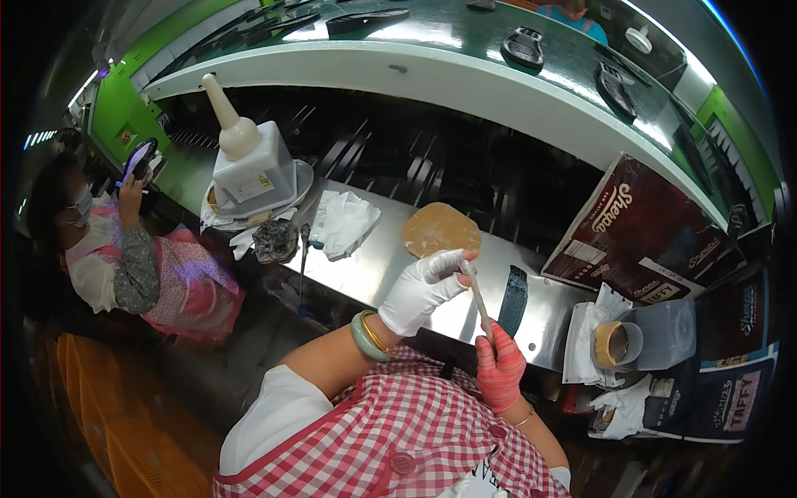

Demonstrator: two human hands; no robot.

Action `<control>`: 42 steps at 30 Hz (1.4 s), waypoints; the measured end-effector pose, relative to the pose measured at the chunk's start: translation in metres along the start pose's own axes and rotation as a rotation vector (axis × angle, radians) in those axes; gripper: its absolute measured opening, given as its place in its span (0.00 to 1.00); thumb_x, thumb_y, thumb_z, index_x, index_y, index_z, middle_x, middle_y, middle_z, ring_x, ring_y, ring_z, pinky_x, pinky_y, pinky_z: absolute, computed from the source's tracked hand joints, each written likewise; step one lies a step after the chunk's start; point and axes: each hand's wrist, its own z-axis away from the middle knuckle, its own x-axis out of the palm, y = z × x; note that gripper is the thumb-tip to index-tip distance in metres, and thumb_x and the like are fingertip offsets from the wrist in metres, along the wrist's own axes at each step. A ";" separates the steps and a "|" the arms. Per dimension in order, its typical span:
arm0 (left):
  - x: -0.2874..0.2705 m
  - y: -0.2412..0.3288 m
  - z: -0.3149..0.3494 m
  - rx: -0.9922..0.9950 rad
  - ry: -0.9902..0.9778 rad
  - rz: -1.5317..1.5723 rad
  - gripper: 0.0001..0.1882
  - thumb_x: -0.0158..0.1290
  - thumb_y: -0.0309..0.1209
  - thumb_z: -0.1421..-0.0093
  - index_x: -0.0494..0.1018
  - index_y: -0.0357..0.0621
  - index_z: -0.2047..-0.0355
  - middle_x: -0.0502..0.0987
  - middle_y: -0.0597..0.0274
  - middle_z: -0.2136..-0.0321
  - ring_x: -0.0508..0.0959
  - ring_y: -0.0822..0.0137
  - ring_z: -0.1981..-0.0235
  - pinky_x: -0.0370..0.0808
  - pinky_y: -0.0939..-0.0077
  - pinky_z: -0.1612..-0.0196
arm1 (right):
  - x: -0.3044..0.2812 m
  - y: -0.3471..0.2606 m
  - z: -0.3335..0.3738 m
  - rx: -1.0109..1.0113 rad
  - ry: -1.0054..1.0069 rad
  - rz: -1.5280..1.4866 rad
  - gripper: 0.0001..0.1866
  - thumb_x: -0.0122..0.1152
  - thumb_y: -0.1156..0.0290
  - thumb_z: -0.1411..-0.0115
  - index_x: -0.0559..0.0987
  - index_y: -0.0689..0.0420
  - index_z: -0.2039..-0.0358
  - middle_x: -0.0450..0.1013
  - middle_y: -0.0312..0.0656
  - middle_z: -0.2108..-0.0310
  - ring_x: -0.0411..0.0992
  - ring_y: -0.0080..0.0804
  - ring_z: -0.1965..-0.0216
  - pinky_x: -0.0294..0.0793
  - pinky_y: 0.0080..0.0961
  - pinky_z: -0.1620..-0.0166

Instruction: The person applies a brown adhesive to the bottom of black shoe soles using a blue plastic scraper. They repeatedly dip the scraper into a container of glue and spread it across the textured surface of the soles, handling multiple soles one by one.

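My left hand point(417, 292), in a white glove with bare fingertips, pinches the upper end of a thin pale stick point(479, 300). My right hand point(501, 375), in a red glove, has its fingers closed around the stick's lower end. The stick is held slanted above the metal bench, close to my checked apron; its exact kind I cannot make out. Just beyond my left hand lies a round tan disc point(440, 228). Beside the stick, to the right, a dark blue-grey textured strip point(513, 300) rests on the metal.
A white nozzle bottle point(253, 174), dark lump point(275, 241) and crumpled white paper point(344, 224) stand left. Right are cardboard boxes point(635, 228), a clear container point(664, 332) and a tape roll point(612, 344). Shoe soles point(523, 48) lie on the green belt. A co-worker point(158, 274) holds a shoe.
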 end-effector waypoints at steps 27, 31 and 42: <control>-0.010 0.009 0.026 -0.339 0.009 0.033 0.06 0.57 0.26 0.44 0.75 0.37 0.67 0.76 0.64 0.72 0.71 0.77 0.73 0.68 0.84 0.66 | -0.014 0.003 0.012 -0.071 0.016 0.033 0.14 0.64 0.75 0.47 0.76 0.57 0.59 0.72 0.45 0.76 0.73 0.39 0.76 0.71 0.27 0.72; 0.007 -0.022 0.024 -0.188 0.067 0.114 0.04 0.55 0.23 0.44 0.75 0.37 0.68 0.76 0.62 0.71 0.72 0.73 0.73 0.69 0.81 0.64 | -0.014 0.005 0.015 0.065 0.024 -0.082 0.12 0.62 0.76 0.45 0.76 0.58 0.59 0.74 0.44 0.74 0.73 0.32 0.75 0.72 0.24 0.69; 0.021 -0.034 0.030 0.222 -0.085 -0.614 0.03 0.57 0.21 0.47 0.76 0.39 0.71 0.75 0.64 0.74 0.74 0.72 0.73 0.69 0.78 0.68 | -0.025 0.008 0.010 0.116 0.191 -0.119 0.11 0.60 0.75 0.43 0.76 0.61 0.59 0.75 0.46 0.73 0.73 0.31 0.74 0.72 0.24 0.70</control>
